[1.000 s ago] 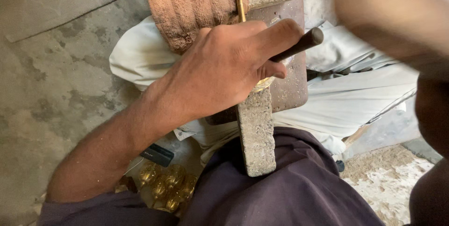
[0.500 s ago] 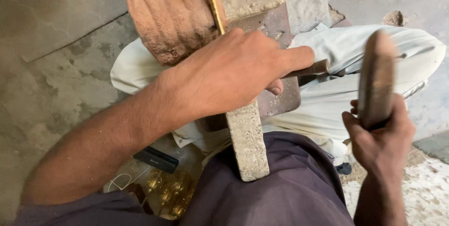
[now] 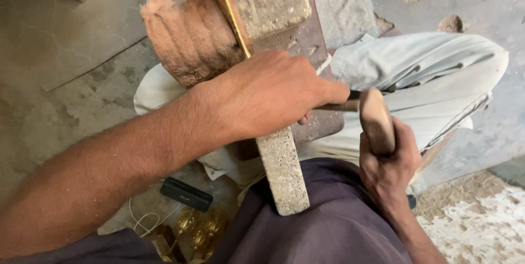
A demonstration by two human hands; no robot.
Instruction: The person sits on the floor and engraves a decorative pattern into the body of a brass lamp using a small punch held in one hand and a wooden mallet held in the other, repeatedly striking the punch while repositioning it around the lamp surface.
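From the head view I see the left hand [image 3: 268, 97] closed around a thin dark punch [image 3: 334, 105], its tip hidden under the fingers, pressed over the brass strip [image 3: 234, 15] that runs along the rusty metal slab [image 3: 306, 40]. The right hand [image 3: 389, 163] is clenched on a wooden mallet [image 3: 376, 119], whose head sits right at the punch's butt — touching or just short, I cannot tell.

My worry is a glancing blow: the mallet face is narrow and the left knuckles lie just beside it, so an off-line stroke could hit fingers or skid the punch off the strip.

Room is tight. The stone block [image 3: 281, 171] rests on the thigh, the fuzzy brown pad [image 3: 186, 37] crowds the strip's left, and the white-clothed knee [image 3: 426, 72] hems in the right — open floor lies only further out.
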